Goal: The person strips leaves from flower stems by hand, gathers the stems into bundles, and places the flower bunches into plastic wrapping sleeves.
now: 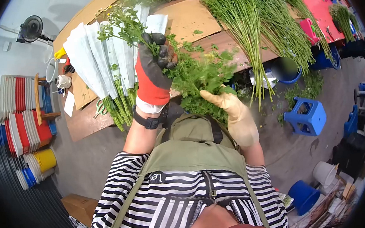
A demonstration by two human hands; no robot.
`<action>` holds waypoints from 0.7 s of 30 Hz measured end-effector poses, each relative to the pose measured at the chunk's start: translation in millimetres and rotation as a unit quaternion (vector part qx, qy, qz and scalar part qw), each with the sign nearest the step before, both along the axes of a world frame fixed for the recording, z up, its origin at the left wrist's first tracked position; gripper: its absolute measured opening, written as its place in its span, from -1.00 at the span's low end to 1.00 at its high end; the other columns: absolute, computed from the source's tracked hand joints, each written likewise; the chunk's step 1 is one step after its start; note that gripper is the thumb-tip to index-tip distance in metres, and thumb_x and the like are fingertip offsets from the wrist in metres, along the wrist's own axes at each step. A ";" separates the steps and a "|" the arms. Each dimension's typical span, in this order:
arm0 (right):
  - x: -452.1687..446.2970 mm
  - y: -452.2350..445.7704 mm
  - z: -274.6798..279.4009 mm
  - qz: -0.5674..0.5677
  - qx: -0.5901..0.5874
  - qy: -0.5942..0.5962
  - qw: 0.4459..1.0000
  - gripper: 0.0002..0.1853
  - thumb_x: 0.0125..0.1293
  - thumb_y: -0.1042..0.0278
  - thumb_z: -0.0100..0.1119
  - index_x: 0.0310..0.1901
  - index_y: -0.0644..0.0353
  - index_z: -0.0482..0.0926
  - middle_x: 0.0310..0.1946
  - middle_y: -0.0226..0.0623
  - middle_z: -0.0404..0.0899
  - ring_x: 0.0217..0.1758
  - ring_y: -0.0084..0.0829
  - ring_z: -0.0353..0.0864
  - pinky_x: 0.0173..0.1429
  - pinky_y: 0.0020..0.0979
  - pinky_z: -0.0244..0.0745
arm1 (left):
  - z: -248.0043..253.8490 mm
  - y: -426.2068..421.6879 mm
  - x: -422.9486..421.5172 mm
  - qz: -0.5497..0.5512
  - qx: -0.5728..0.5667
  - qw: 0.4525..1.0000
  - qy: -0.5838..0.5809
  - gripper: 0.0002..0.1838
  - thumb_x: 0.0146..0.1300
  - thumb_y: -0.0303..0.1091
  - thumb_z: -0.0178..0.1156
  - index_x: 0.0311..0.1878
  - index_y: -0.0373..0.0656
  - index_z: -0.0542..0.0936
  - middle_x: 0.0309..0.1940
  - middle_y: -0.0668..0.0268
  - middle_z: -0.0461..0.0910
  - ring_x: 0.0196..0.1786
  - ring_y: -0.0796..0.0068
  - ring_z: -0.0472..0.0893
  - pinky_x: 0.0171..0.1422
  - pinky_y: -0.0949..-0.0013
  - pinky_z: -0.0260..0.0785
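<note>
My left hand (156,66), in a red and black glove, is closed around leafy flower stems (122,24). Small pale blooms show at their upper left end, and green foliage (188,73) spreads below and to the right of the fist. At that foliage's lower right edge is my right hand (232,112) in a beige glove. One of its digits stretches out toward the leaves, apart from the rest; its other fingers are partly hidden and blurred. Left of the red glove lie white-wrapped bunches (96,56), with bare green stems (120,112) sticking out toward me.
Long-stemmed bunches (240,28) overhang the table's right side above blue buckets. Green-handled scissors (99,108) lie near the left edge, and cardboard (192,21) covers part of the tabletop. A blue stool (307,116) stands on the floor at right, near fallen leaves (305,89).
</note>
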State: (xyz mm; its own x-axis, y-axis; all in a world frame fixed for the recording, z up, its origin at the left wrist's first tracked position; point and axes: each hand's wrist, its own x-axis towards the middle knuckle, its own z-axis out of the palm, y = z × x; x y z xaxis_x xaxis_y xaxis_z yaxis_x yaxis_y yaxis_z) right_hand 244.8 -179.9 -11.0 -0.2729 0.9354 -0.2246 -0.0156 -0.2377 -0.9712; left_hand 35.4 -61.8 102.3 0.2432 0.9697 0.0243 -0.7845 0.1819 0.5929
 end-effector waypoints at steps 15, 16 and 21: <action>77.9 -43.6 -40.7 -0.288 -0.011 0.644 0.709 -0.46 0.71 0.07 -0.11 -0.58 -0.12 0.18 -0.70 -0.70 0.06 -0.67 -0.74 0.09 -0.50 -0.54 0.29 | 19.6 34.6 -83.8 0.125 -0.005 0.992 0.004 -0.76 0.59 -0.16 -0.02 -0.23 -0.02 0.47 -0.48 0.52 0.28 -0.53 0.63 0.23 -0.42 0.47 0.10; 108.4 -58.0 -69.0 -0.245 0.002 0.643 0.725 -0.42 0.68 -0.05 -0.09 -0.62 -0.15 0.16 -0.73 -0.69 0.05 -0.70 -0.72 0.04 -0.57 -0.54 0.11 | 29.4 38.1 -95.9 0.112 0.000 0.994 0.006 -0.77 0.59 -0.17 -0.01 -0.23 -0.02 0.47 -0.47 0.51 0.29 -0.52 0.63 0.24 -0.41 0.47 0.11; 121.6 -95.5 -89.2 -0.488 -0.219 -0.101 0.839 -0.54 0.37 -0.28 0.29 -0.32 -0.01 0.56 -0.59 -0.48 0.45 -0.50 -0.50 0.45 -0.34 -0.39 0.41 | 23.7 58.3 -134.6 -0.034 0.103 0.992 -0.057 -0.77 0.59 -0.14 -0.01 -0.19 -0.02 0.48 -0.47 0.50 0.30 -0.53 0.61 0.23 -0.40 0.46 0.11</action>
